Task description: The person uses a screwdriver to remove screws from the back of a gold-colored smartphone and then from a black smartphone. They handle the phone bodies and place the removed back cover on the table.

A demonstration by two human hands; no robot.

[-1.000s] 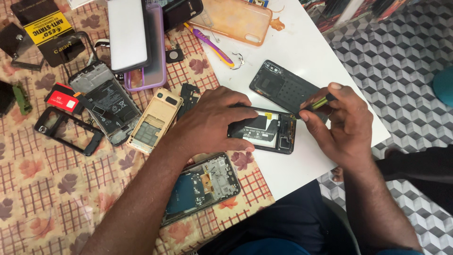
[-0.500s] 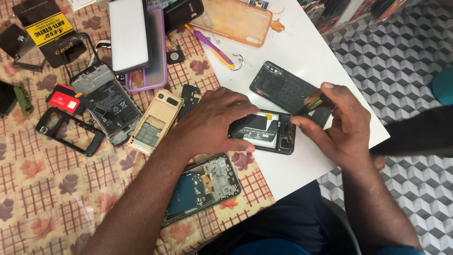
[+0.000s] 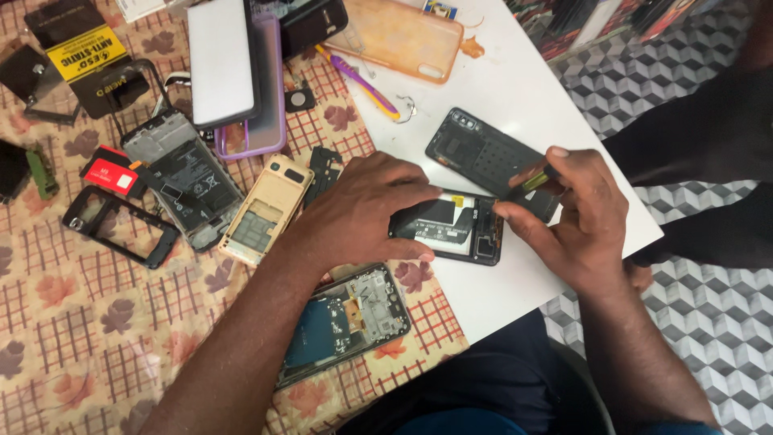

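Opened black smartphone (image 3: pixel 451 228), back cover removed, lies flat on the white table (image 3: pixel 531 97) near its front edge, just beside the checked leaf-pattern cloth (image 3: pixel 97 322). Since a second ago it has not shifted; only your right hand (image 3: pixel 576 221) has crept slightly along the phone's right end. Your left hand (image 3: pixel 362 209) presses the phone down, fingers spread flat. Your right fingers are pinched on a small yellow-green-handled tool (image 3: pixel 535 180). Internals show: black shielding, white label, yellow tab. The detached black back cover (image 3: pixel 483 157) lies just behind.
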